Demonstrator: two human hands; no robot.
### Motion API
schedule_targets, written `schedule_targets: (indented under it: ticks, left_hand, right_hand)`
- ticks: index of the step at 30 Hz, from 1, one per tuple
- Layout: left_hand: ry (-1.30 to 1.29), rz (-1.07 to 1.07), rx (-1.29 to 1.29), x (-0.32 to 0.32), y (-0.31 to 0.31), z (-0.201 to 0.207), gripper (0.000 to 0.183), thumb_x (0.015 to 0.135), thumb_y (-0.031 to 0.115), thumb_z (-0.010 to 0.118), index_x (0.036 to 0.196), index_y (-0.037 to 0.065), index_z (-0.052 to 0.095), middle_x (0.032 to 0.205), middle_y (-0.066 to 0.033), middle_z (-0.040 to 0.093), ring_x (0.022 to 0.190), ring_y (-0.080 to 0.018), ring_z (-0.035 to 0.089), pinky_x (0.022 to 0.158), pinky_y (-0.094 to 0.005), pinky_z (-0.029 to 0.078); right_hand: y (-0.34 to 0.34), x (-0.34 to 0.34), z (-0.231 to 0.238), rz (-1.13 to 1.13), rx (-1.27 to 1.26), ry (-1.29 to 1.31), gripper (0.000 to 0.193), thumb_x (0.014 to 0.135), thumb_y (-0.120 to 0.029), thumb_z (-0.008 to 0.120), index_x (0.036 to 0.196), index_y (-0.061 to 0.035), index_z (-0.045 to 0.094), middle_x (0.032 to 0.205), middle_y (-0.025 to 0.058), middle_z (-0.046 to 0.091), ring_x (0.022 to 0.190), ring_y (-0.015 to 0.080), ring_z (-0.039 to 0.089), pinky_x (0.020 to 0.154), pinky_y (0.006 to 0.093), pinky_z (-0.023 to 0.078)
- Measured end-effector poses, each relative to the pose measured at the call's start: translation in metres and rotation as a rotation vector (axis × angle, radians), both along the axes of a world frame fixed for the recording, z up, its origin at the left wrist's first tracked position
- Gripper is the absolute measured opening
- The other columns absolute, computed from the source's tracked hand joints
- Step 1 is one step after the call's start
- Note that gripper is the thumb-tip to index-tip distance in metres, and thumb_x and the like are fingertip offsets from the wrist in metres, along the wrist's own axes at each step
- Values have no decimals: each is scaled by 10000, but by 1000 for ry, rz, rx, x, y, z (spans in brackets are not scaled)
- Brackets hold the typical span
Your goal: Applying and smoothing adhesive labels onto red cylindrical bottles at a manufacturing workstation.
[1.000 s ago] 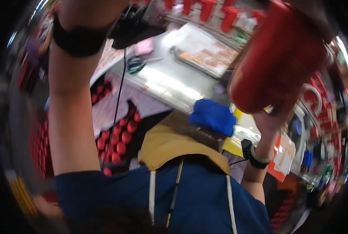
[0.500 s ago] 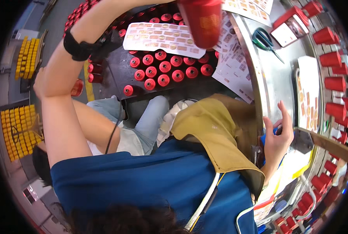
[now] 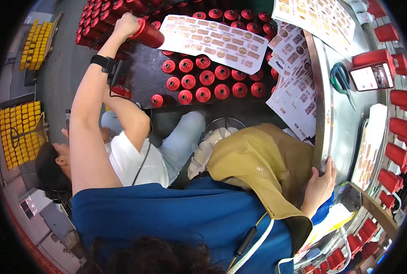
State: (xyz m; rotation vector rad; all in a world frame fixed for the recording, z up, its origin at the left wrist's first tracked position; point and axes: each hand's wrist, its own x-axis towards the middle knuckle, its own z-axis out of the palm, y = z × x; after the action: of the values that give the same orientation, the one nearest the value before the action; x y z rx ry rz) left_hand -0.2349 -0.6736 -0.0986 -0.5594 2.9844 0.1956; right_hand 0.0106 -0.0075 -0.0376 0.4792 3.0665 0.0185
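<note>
My left hand [image 3: 127,26] is stretched far out to the upper left, closed round one end of a red cylinder [image 3: 149,34]. The cylinder lies tilted on its side above the dark table, beside the left end of a white sheet of gold labels [image 3: 217,43]. Rows of red canisters with ringed tops [image 3: 206,77] stand under and in front of that sheet. My right hand [image 3: 320,188] rests low at the near edge of the metal workbench [image 3: 333,132], holding nothing, its fingers extended and slightly apart.
A co-worker in a white shirt [image 3: 142,157] sits close by on the left, under my raised arm. On the workbench lie green-handled scissors [image 3: 341,80] and a phone [image 3: 372,76]. More label sheets [image 3: 299,98] hang over its left edge. Red cups [image 3: 397,128] line the right side.
My left hand has carried the red cylinder leftward, from above the label sheet to its left end. My right hand has lowered to the workbench edge. The view has shifted.
</note>
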Motion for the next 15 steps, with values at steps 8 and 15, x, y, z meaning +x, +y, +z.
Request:
schedule_targets:
  ticks: [8,15]
  left_hand:
    - [-124,392,99,36,-134,-149,469,864,215,667,1174,-138,666,1233,-350,653,1201,-426,650,993,-476,531]
    - [-4,429,396,68,-164,-309,353,938,199,592,1222,3,671,1202,-315,681,1197,-392,660,997,-427,515]
  right_hand:
    - [-6,-1,-4,24,-47,78,598,834,-42,761,1411,-82,610,1398,232,612,1225,414,617,981,439,500]
    - [-5,4,-12,51,-35,117,579,883,31,687,1446,-43,572,1441,241,579,1306,403,582,1046,426,476]
